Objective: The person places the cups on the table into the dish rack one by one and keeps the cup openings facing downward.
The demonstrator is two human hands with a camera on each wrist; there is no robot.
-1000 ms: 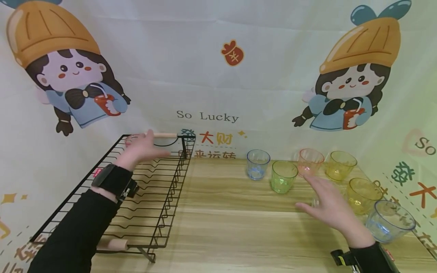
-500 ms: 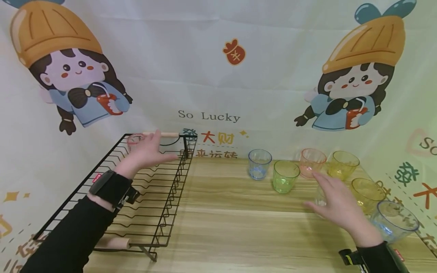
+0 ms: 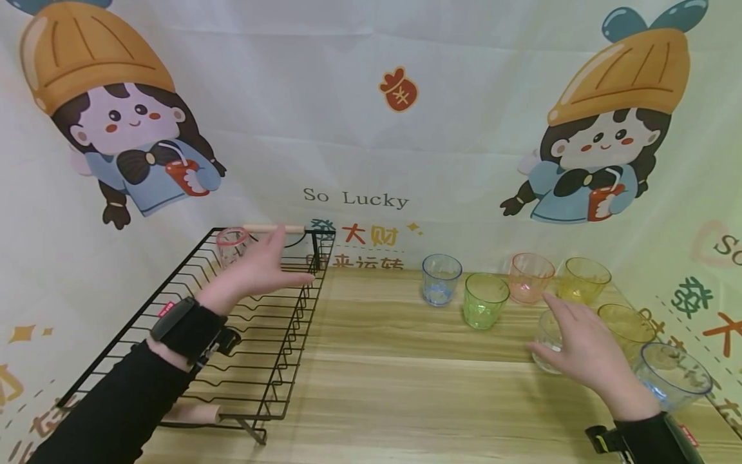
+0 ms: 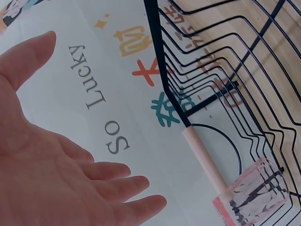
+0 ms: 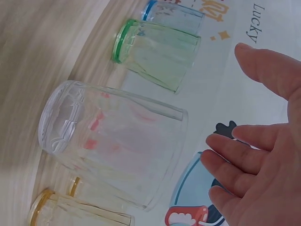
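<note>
My left hand (image 3: 255, 267) is over the far end of the black wire dish rack (image 3: 288, 322), fingers spread, holding nothing. Just behind it a pink-rimmed glass (image 3: 227, 250) stands in the rack's far left corner; the left wrist view shows this glass (image 4: 258, 193) apart from the fingertips. On the right, my right hand (image 3: 585, 348) hovers beside a colourless glass (image 3: 547, 334) with thumb and fingers apart. The hand partly covers that glass in the head view. In the right wrist view the colourless glass (image 5: 117, 136) stands upright in front of the open palm.
Blue (image 3: 440, 283) and green (image 3: 484, 306) glasses stand left of the right hand. Behind it are a pink glass (image 3: 529, 280) and a yellow one (image 3: 582, 283). An amber glass (image 3: 632, 328) and a larger blue-tinted glass (image 3: 672, 380) flank its right. A printed cloth (image 3: 348, 142) hangs behind.
My left hand has drawn away from the pink-rimmed glass, rightward and slightly nearer, uncovering it. My right hand has shifted right and slightly nearer, so more of the colourless glass shows.
</note>
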